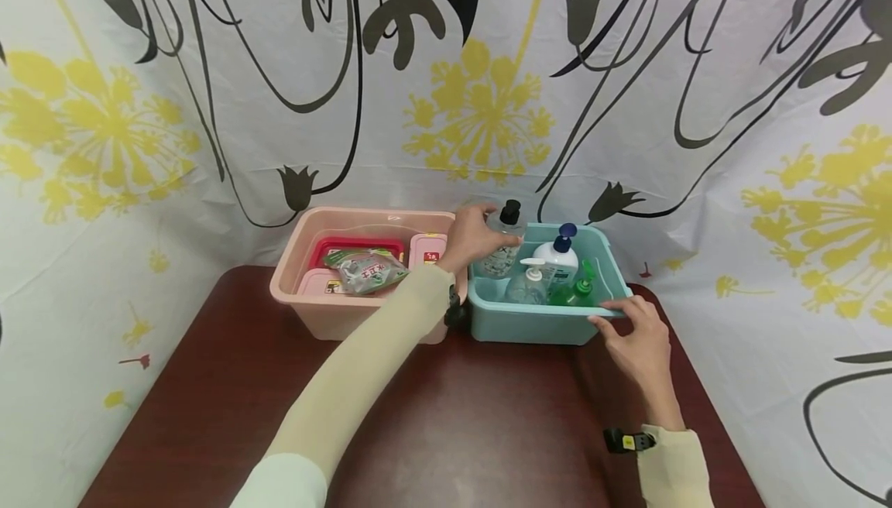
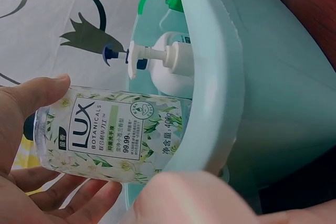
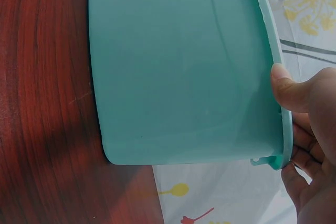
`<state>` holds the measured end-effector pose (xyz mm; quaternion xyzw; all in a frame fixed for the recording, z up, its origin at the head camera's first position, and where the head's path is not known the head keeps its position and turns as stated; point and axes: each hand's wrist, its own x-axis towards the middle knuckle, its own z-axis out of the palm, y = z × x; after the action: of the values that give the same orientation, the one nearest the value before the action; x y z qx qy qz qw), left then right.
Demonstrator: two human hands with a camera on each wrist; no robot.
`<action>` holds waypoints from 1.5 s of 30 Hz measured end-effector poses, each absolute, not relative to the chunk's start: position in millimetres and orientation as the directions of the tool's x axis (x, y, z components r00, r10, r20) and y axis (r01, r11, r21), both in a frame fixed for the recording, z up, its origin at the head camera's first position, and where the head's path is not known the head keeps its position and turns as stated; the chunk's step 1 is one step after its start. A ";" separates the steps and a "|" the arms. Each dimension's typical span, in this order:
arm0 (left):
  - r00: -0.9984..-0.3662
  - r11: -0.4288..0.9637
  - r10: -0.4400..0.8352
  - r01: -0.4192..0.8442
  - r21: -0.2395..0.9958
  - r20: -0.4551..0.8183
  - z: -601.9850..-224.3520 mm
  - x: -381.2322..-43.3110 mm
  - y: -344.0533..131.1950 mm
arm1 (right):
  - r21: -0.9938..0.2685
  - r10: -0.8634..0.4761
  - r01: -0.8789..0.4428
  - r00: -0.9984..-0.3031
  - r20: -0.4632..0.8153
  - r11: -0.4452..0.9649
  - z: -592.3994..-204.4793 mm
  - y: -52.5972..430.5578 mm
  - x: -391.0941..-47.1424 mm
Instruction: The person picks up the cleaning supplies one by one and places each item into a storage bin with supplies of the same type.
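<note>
My left hand (image 1: 476, 238) grips a clear LUX hand soap bottle (image 2: 113, 132) with a black pump, thumb on one side and fingers on the other. The bottle's lower part is inside the blue bin (image 1: 536, 324), at its left end. My right hand (image 1: 637, 335) holds the bin's front right corner, thumb and fingers pinching the rim (image 3: 283, 103). Beside the soap bottle in the bin stand a white pump bottle (image 1: 557, 256) with a dark blue head, a clear bottle (image 1: 527, 287) with a white pump, and a green pump bottle (image 1: 580, 291).
A pink bin (image 1: 376, 326) sits left of the blue one on the dark wooden table (image 1: 481, 423). It holds a red-rimmed box (image 1: 324, 248), pink-lidded boxes (image 1: 427, 248) and a plastic packet (image 1: 365, 269). Behind hangs a flower-patterned cloth (image 1: 481, 113).
</note>
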<state>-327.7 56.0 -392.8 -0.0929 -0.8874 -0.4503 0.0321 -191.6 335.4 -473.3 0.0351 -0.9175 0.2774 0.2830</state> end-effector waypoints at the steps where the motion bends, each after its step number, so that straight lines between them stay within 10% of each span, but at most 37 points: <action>1: -0.981 0.581 0.136 0.192 0.791 0.138 -393.8 -328.8 56.9 | -0.489 0.093 -0.221 -0.837 0.539 0.844 -473.5 335.4 -191.5; 45: -0.962 0.547 0.236 0.247 0.800 0.135 -395.0 -326.1 27.4 | -0.475 0.089 -0.209 -0.843 0.530 0.855 -472.4 329.1 -189.4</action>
<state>-326.1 27.4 -395.0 -0.1371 -0.8795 -0.4557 0.0060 -189.4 329.1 -472.4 0.0327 -0.9220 0.2674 0.2782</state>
